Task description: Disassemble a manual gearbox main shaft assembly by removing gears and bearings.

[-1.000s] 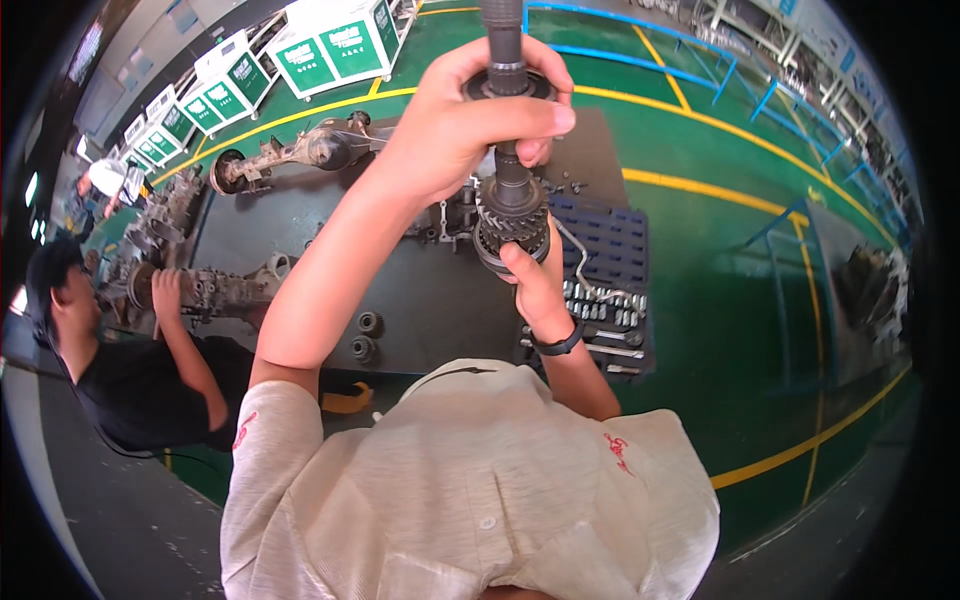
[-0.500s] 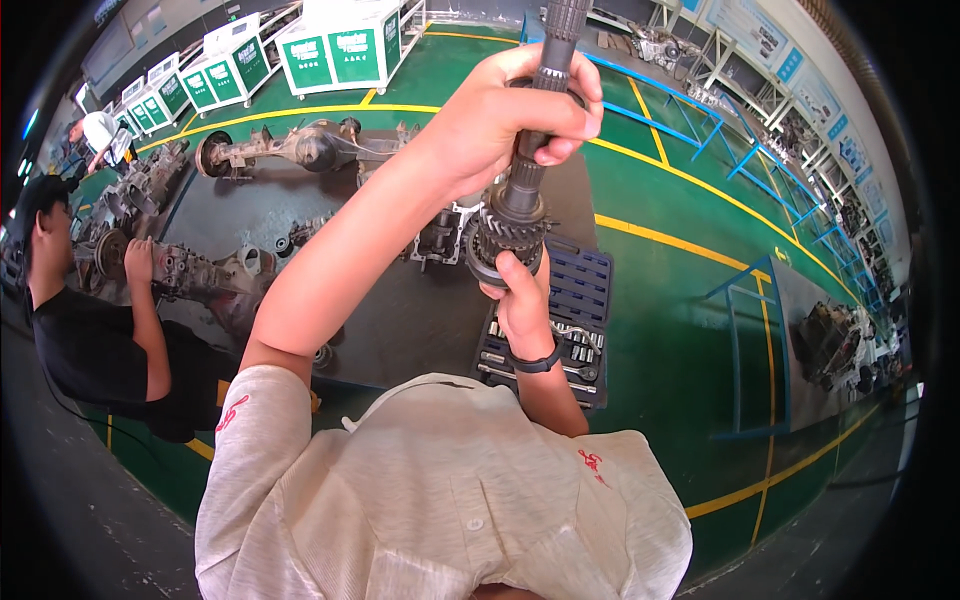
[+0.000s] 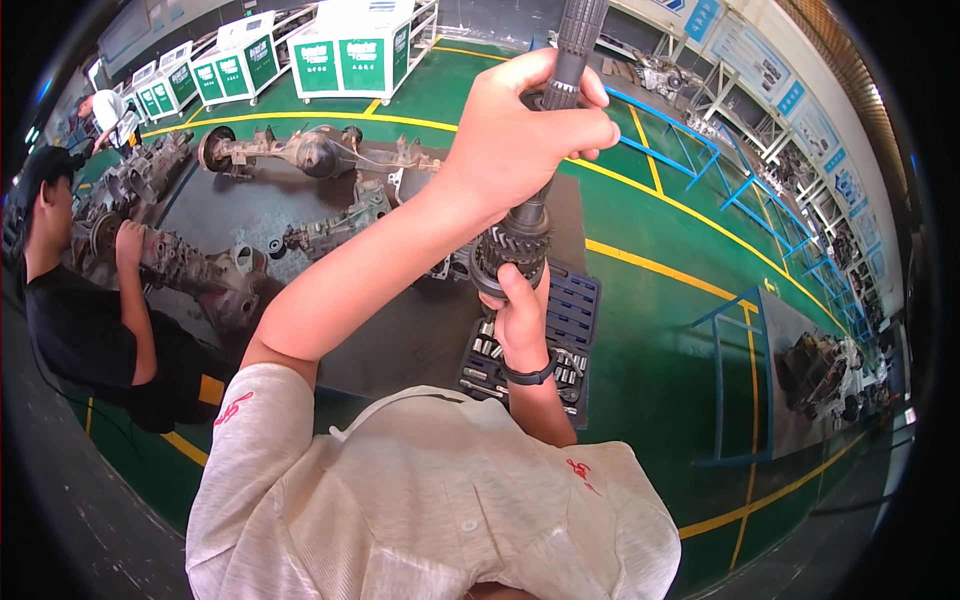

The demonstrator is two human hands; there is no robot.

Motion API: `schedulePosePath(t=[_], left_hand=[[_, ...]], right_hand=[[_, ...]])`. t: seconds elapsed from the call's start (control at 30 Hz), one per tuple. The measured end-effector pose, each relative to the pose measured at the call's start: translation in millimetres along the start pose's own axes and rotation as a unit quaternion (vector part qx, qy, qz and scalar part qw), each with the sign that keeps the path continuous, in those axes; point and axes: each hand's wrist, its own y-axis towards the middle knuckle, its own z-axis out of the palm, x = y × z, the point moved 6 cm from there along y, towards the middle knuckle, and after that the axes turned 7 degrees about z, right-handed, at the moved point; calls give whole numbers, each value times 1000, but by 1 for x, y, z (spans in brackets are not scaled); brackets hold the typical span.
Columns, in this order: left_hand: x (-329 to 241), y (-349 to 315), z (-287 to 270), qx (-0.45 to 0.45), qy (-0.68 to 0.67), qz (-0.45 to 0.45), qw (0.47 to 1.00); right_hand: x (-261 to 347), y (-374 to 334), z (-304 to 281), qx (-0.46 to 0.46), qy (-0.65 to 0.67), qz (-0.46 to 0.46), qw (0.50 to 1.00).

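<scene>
While your left hand (image 3: 522,130) wraps the upper part of the shaft (image 3: 578,40), your right hand (image 3: 522,315) closes around the gear (image 3: 515,245) at its lower end, thumb pressed to its side. Each grip is firm on metal. You hold the shaft raised and slightly tilted, clear of the desk (image 3: 400,330), its top running up to the edge of view.

If your right grip slackens, the gear could slip off the end, supposing it is loose; whether it is, you cannot tell here. A slick surface or uneven support could also let the shaft swing. A dropped part might strike the open tool case (image 3: 575,305), which appears just beneath your right hand. Your wristband (image 3: 530,372) sits clear of the teeth.

Your left forearm (image 3: 365,265) hides part of a housing (image 3: 358,215). Beyond lies an axle (image 3: 320,152); to your left, a co-worker (image 3: 85,325) touches a gearbox (image 3: 185,262).
</scene>
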Motion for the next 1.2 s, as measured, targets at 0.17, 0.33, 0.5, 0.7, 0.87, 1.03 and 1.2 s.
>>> schedulePosePath(t=[0.17,0.33,0.5,0.7,0.87,1.03,1.2], left_hand=[[-11,3,7,23,70,62,995],[-17,-2,11,149,198,214,945],[-39,-3,11,177,234,250,923],[-71,0,27,322,298,307,845],[-89,-2,25,283,355,369,811],[-92,-2,26,313,378,368,789],[-99,3,30,322,341,301,830]], right_hand=[[4,3,0,3,18,7,1000],[-7,-7,-4,11,1,46,999],[5,-22,-1,23,-10,40,999],[19,-34,6,47,-12,46,998],[15,-36,13,64,-4,48,997],[16,-35,17,69,2,47,997],[11,-34,19,56,39,50,996]])
